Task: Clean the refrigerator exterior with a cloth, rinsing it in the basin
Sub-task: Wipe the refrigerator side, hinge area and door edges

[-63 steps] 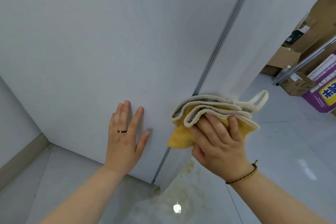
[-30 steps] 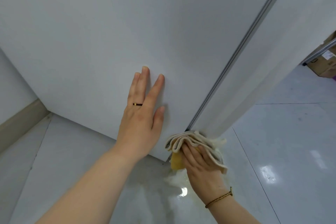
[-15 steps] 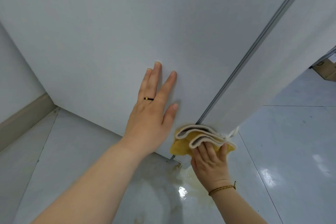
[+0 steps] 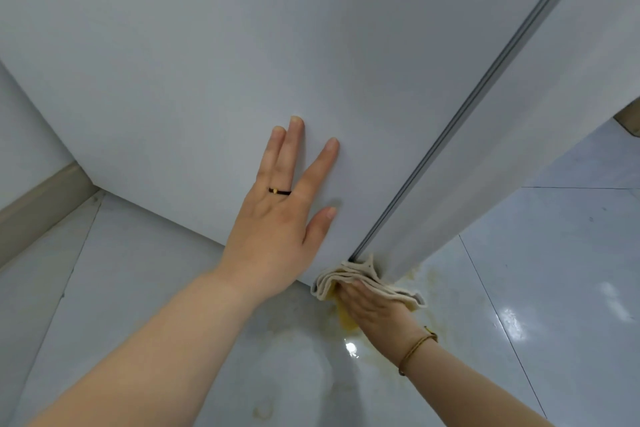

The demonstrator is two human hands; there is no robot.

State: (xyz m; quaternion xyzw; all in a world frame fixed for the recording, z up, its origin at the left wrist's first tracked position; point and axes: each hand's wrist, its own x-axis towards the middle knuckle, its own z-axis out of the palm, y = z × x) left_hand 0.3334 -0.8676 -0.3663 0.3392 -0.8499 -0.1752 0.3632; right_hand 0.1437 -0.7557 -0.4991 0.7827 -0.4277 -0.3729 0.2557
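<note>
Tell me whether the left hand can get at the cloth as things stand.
Probably yes. The left hand lies flat on the refrigerator panel, holding nothing, just above the cloth; nothing stands between them, though the right hand holds it.

Bright even light, sharp focus, glare spots on glossy floor (image 4: 554,270).

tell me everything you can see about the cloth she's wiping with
The cloth is a soft-looking towel folded into several layers. Its edges are cream and a yellow face shows underneath. It is bunched up and pressed against the bottom corner of the refrigerator, where the grey door seam ends, low by the floor. The right hand holds it, fingertips hidden under the folds. Whether it is wet cannot be told.
</note>
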